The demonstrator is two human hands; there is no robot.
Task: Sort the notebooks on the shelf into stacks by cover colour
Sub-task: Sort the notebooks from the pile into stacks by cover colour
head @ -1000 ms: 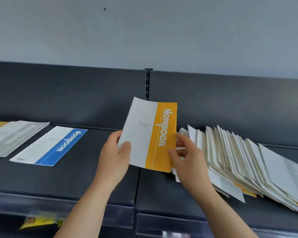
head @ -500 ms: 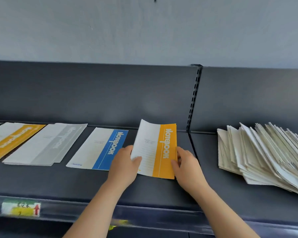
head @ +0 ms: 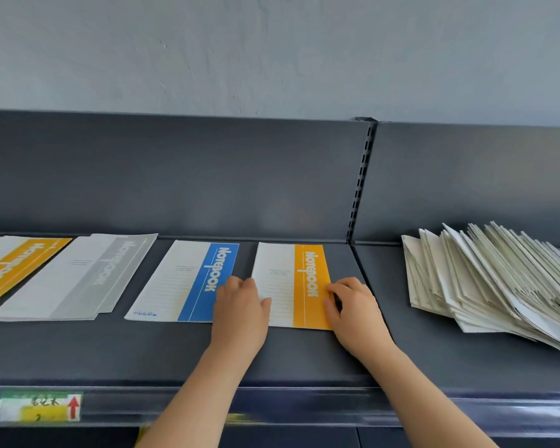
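Note:
An orange-and-white notebook [head: 304,276] lies flat on the dark shelf [head: 110,354], just right of a blue-and-white notebook [head: 188,279]. My left hand [head: 240,308] holds its left edge with the thumb on the cover. My right hand [head: 353,308] holds its right edge, fingers curled over the orange strip. Further left lie grey notebooks [head: 78,276], slightly fanned, and another orange notebook [head: 10,270] at the frame's edge. A large fanned pile of unsorted notebooks [head: 492,276] sits to the right, showing mostly white backs.
The shelf's dark back panel rises behind the notebooks, with a slotted upright [head: 362,182] between two bays. A price label [head: 39,405] sits on the front rail at lower left. Bare shelf lies between the held notebook and the pile.
Both hands carried the orange notebook left from the pile and lowered it; it was raised and tilted before and now lies flat beside the blue one.

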